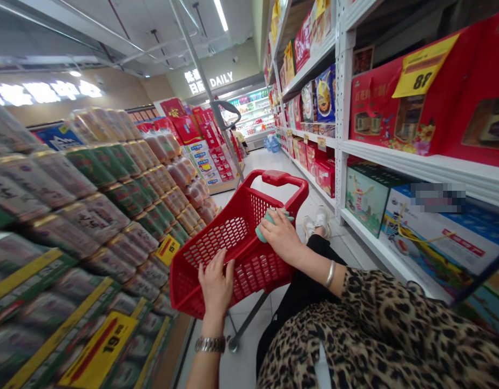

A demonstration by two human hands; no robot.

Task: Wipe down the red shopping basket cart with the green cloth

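A red plastic shopping basket (233, 237) on a wheeled frame stands in a store aisle in front of me. My left hand (216, 283) grips its near rim, fingers curled over the edge. My right hand (281, 235) presses a teal cloth (265, 221) against the basket's right rim, fingers closed over it. A watch sits on my left wrist and a bangle on my right. My leopard-print sleeve fills the lower right.
Stacked shrink-wrapped can packs (91, 216) with yellow price tags line the left. White shelves (415, 156) with red gift boxes and cartons run along the right. The tiled aisle floor (274, 162) leads away to a distant person (240, 138). My white shoe (322, 219) shows by the basket.
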